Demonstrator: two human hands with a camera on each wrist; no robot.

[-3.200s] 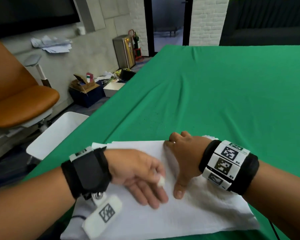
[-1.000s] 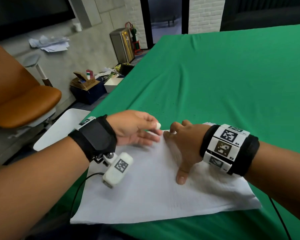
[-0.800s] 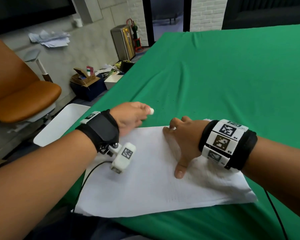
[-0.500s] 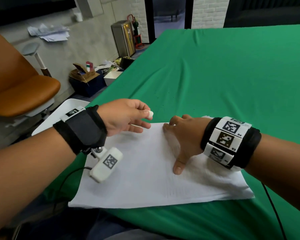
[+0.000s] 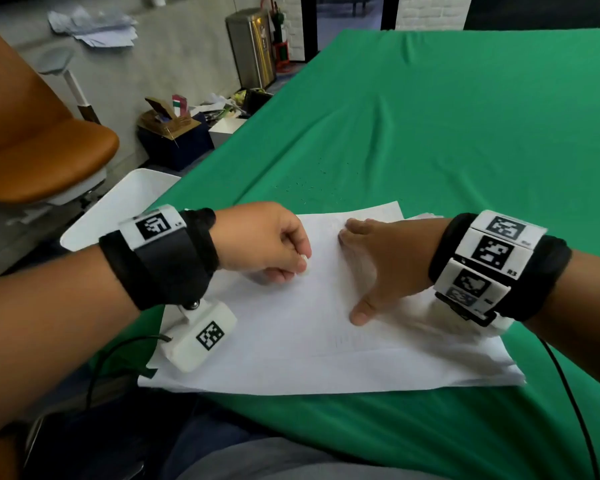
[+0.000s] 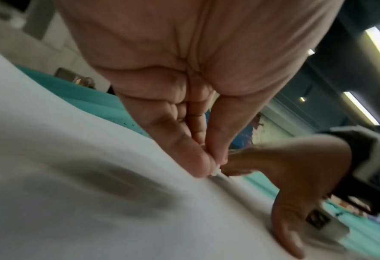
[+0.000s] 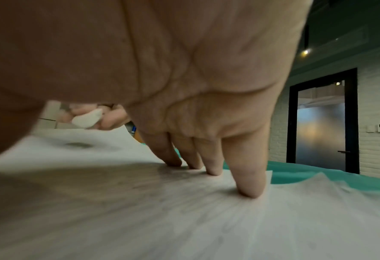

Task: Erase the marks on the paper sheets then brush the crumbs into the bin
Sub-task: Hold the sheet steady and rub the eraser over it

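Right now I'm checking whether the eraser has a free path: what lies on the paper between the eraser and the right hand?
In the head view, only bare white paper lies between the eraser pinched in the left hand and the right hand.

The right wristband [image 5: 492, 268] carries square black-and-white code tags; beside one tag the small print "R3" can be read. The left wristband [image 5: 160, 226] and the camera block [image 5: 201, 336] under it bear similar tags, their small print too blurred to read.

Green cloth [image 5: 447, 126] beyond paper [image 5: 309, 341] — open, unobstructed.
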